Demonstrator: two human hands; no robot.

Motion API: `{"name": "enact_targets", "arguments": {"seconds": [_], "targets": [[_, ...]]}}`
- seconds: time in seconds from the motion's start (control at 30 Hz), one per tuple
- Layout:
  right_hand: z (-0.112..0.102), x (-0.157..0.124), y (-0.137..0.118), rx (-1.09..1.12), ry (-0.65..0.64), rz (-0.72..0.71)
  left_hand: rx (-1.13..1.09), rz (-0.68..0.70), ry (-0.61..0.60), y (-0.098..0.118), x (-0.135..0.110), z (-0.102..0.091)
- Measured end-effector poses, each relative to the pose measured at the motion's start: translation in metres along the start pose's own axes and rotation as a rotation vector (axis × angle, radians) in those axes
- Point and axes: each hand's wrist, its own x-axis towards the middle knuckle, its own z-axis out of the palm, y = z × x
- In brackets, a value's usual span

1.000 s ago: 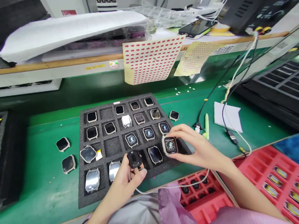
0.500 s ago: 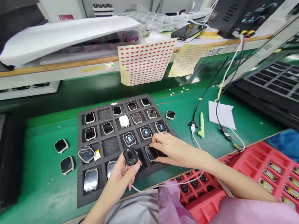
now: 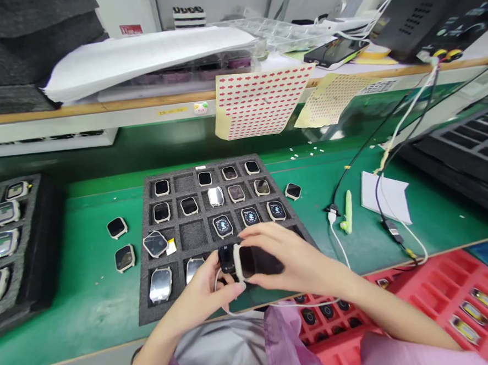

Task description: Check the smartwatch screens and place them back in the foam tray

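Observation:
My left hand [image 3: 201, 295] pinches a small black charging puck [image 3: 226, 259] with a white cable [image 3: 252, 310] trailing from it, just above the near edge of a black foam tray [image 3: 185, 310]. My right hand [image 3: 292, 259] holds a dark-screened smartwatch body [image 3: 249, 261] with a pale rim, pressed right up against the puck. The tray's pockets hold several watch bodies; three in the middle row [image 3: 250, 216] have lit screens, and two silver-faced ones [image 3: 161, 284] lie at the near left.
Two loose watch bodies [image 3: 124, 258] lie on the green mat left of the tray, one [image 3: 293, 191] to its right. Another foam tray [image 3: 8, 241] of watches is at far left. A red tray [image 3: 453, 302] sits near right. Cables, a green pen [image 3: 347, 217], paper and sticker sheets [image 3: 259, 101] lie beyond.
My right hand set down the lit watch, took a dark-screened one from the near row and brought it against the puck in my left hand. The camera shifted slightly left.

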Motion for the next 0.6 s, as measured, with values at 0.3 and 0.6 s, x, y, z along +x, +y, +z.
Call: {"name": "enact_targets", "arguments": {"seconds": [0.3,0.6], "targets": [[0.027,0.021,-0.007,-0.115,-0.024,-0.115,-0.032,0.033,0.152,-0.004,0.006,0.006],[-0.001,-0.008,0.008,-0.045,-0.049,-0.006,-0.154,0.052,0.135,-0.002,0.001,0.003]]}}
